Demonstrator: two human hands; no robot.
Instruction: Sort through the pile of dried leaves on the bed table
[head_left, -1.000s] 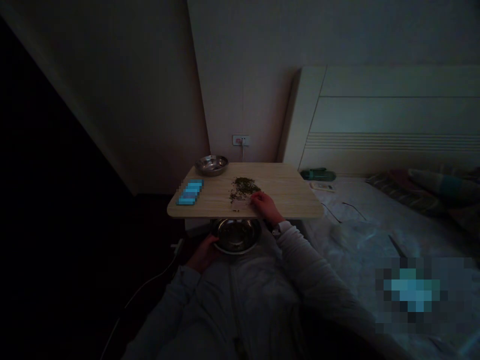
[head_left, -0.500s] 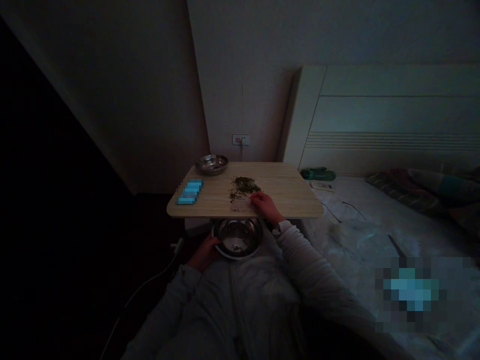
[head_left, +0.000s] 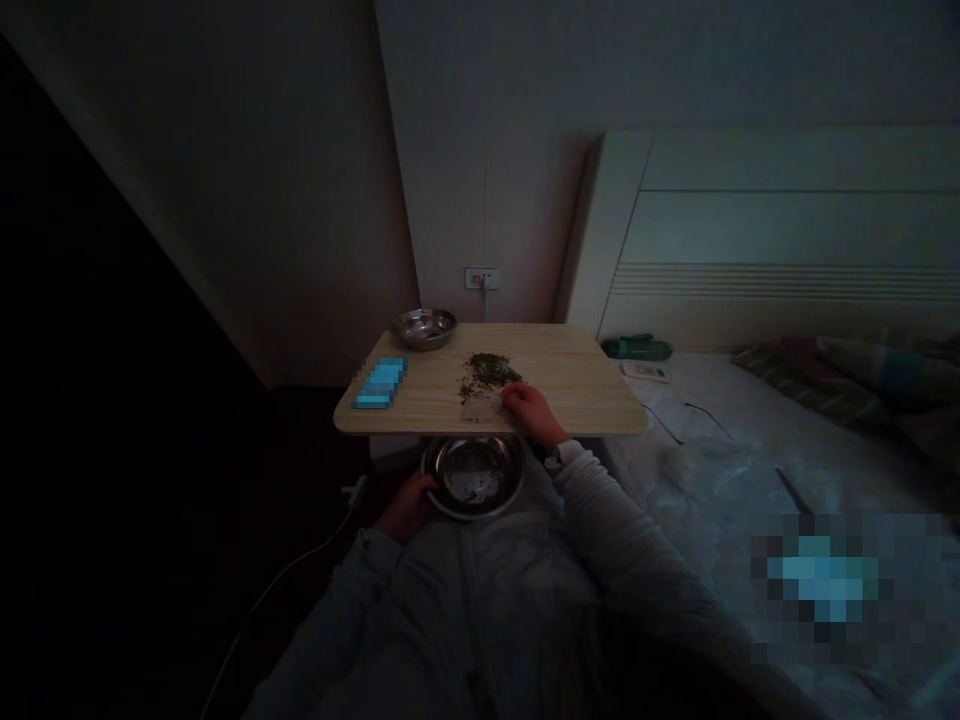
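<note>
Below the front edge of the small wooden table (head_left: 577,400), my left hand (head_left: 409,505) is closed on the left rim of a metal bowl (head_left: 474,515). A few dark green bits lie at the bottom of that bowl. On the tabletop, my right hand (head_left: 529,410) pinches the right end of a thin pale card (head_left: 480,408), which rests close to the front edge. Just beyond the card spreads a loose pile of small dark green bits (head_left: 491,370), possibly dried leaves or beans; their kind is unclear in the dim light.
A second metal bowl (head_left: 424,330) stands at the table's back left corner, with a phone (head_left: 381,383) in front of it. To the right is a bed (head_left: 720,400) with a green bottle (head_left: 637,347) and a remote (head_left: 645,372). A white cable (head_left: 281,572) hangs at the left.
The metal bowl in my left hand has shifted very slightly left. My right hand and the card stay almost in place; the green pile looks the same.
</note>
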